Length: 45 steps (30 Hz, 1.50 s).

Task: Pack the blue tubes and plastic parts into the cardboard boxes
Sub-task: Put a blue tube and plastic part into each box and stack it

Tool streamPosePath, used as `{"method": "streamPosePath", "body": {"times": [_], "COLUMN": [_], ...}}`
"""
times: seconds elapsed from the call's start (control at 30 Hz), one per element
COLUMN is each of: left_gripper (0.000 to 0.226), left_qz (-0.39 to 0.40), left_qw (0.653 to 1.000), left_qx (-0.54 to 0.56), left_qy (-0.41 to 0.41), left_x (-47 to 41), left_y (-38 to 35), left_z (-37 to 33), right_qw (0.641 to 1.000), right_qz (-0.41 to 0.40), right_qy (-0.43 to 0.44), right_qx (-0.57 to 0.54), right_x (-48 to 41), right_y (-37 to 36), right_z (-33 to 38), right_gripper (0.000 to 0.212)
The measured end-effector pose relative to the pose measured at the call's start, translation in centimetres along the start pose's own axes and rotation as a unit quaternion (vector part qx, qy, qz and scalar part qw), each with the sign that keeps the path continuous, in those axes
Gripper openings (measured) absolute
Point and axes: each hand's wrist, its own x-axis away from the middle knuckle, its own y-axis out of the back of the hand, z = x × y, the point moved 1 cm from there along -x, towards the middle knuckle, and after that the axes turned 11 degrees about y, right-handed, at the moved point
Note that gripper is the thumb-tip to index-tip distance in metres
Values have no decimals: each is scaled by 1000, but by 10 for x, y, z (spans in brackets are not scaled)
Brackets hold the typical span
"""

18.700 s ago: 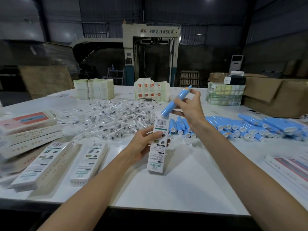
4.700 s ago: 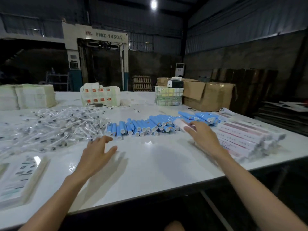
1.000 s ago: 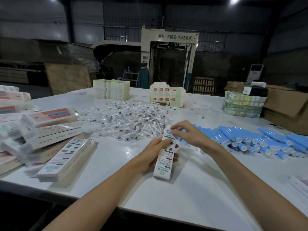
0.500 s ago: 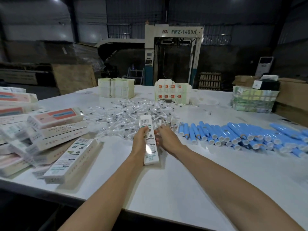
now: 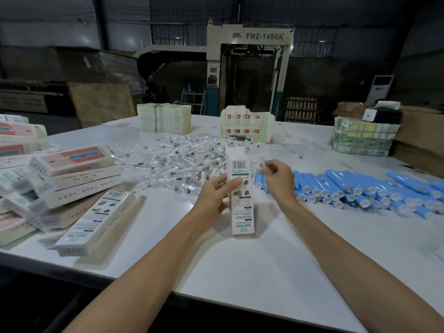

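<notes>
Cardboard box (image 5: 241,200), one only, stands on end on the white table (image 5: 240,272), with the left hand (image 5: 213,198) curled round its middle. Just right of its top, the right hand (image 5: 278,181) pinches one small clear plastic part (image 5: 263,165). Behind lies one heap of plastic parts (image 5: 180,162). To the right lies one bank of blue tubes (image 5: 360,188). Both are too many to count.

Dim hall, cool overhead light on white table (image 5: 264,260), blurred, bowed edges.
</notes>
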Motion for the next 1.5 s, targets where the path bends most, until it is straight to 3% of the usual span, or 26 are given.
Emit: {"method": "streamPosePath", "body": {"times": [0.1,0.27,0.4,0.67,0.83,0.93,1.0,1.1,1.17,1.33,1.5], "left_gripper": [48,50,44,42,41,38,37,34,36,78,67], "left_qz": [23,61,74,84,94,90,80,69,65,58,62], "left_qw": [998,995,994,994,992,992,992,991,990,989,980], "left_qx": [-51,-75,-80,-71,-83,-86,-92,-106,-110,-91,-122], "left_qy": [-7,-7,-8,-13,-22,-26,-33,-53,-67,-98,-144], "left_x": [2,5,6,8,8,8,8,9,8,9,11], "left_y": [-4,-12,-15,-14,-15,-15,-15,-14,-14,-19,-21], "left_z": [1,2,3,3,3,3,3,2,3,4,2], "right_qw": [985,957,959,986,976,966,969,984,982,965,963], "right_qz": [-67,-49,-4,88,155,189,175,83,92,119,104], "right_qy": [-2,63,112,125,151,171,175,137,88,70,69], "right_qx": [-157,-279,-261,-65,7,39,21,-74,-139,-225,-238], "right_x": [-1,-6,-13,-8,-1,4,10,26,40,57,58], "right_y": [46,78,69,56,61,63,65,63,57,40,42], "right_z": [20,65,94,86,80,76,75,65,57,43,41], "right_gripper": [10,51,38,32,7,16,21,31,39,49,49]}}
